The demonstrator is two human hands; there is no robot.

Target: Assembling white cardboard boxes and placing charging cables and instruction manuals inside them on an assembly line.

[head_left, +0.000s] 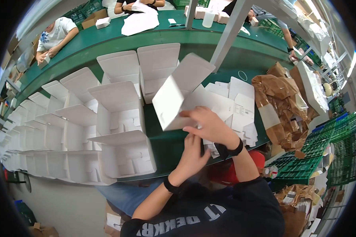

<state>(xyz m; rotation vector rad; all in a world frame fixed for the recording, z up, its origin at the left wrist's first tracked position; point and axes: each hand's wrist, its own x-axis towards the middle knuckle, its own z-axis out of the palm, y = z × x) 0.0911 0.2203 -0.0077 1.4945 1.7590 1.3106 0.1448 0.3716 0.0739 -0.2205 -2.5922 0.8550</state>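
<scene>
A white cardboard box (168,103), its lid flap raised, is tilted above the green bench in front of me. My right hand (211,125) is closed on the box's near right edge, fingers reaching inside and thumb below. Just under the box's lower corner is my left hand (191,155), its fingers pointing up and its thumb apart. It holds nothing; whether its fingertips touch the box I cannot tell. Flat white carton blanks (244,112) lie in a loose pile to the right, partly behind my right hand.
Rows of open white boxes (111,90) cover the bench's left side. Crumpled brown paper (278,100) lies on the right, beside green crates (300,168). A grey metal post (227,37) rises at the bench's back. Several people work at the green table (106,35) beyond.
</scene>
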